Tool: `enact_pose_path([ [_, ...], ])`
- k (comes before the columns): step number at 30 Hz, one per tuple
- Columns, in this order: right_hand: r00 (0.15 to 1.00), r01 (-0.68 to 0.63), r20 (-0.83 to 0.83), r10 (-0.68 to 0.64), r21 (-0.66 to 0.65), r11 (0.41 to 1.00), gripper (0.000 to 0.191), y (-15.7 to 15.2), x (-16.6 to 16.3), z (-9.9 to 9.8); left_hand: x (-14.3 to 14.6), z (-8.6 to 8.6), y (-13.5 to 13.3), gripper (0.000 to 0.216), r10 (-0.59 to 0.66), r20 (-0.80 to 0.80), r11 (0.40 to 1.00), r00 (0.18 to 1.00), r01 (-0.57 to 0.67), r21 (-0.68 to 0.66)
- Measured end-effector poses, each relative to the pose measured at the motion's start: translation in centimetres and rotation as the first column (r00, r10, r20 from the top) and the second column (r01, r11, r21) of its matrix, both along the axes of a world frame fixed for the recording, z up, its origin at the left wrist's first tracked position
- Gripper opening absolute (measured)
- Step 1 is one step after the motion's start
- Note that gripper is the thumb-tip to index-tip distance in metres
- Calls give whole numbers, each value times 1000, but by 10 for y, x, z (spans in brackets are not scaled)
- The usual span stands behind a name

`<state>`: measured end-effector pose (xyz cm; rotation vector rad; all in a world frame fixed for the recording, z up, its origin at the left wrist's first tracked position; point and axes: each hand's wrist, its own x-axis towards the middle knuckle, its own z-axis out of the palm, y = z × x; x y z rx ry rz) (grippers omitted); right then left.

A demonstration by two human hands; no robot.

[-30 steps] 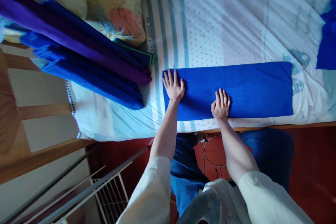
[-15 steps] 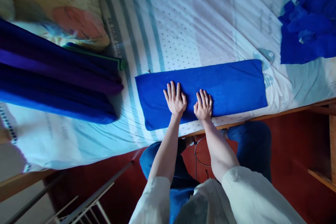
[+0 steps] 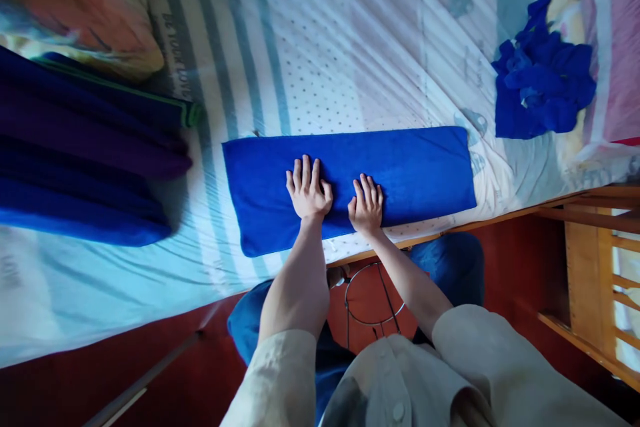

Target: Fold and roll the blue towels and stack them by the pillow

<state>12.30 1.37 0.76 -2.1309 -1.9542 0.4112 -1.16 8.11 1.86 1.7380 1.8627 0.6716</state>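
Observation:
A blue cloth (image 3: 420, 170) lies flat in a long rectangle along the near side of the bed. My left hand (image 3: 309, 192) rests palm down on it, left of its middle, fingers stretched out. Just to the right, my right hand (image 3: 367, 205) also lies on the cloth near its front edge, fingers extended. Neither hand grips anything. At the far right sits a crumpled heap of blue cloth (image 3: 547, 80). On the left lies a stack of folded blue and purple cloths (image 3: 85, 160), one with a green edge.
The bed sheet (image 3: 330, 33) is patterned and wrinkled. A printed pillow (image 3: 85, 13) lies at the upper left and a pink cloth (image 3: 620, 47) at the right. Along the front runs a wooden bed edge (image 3: 525, 211). A metal ring (image 3: 373, 317) shows between my knees.
The view has swung right, so the bed and cloths appear farther left, with more of the right side showing. Both hands remain flat on the blue cloth, which keeps its shape.

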Motion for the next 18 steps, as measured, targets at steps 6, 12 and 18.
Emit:
enact_pose_path([
  [6, 980, -196, 19, 198, -86, 977, 57, 38, 12, 18, -1, -1, 0, 64, 0, 9, 1000, 1000, 0, 8],
  [12, 947, -313, 50, 317, -84, 946, 55, 84, 101, 24, 1, 0, 0, 63, 19, 27, 999, 999, -20, 27],
  [18, 973, -115, 194, 123, -55, 992, 59, 93, 201, 17, 1, 2, 0, 64, 33, 63, 999, 997, -33, 5],
])
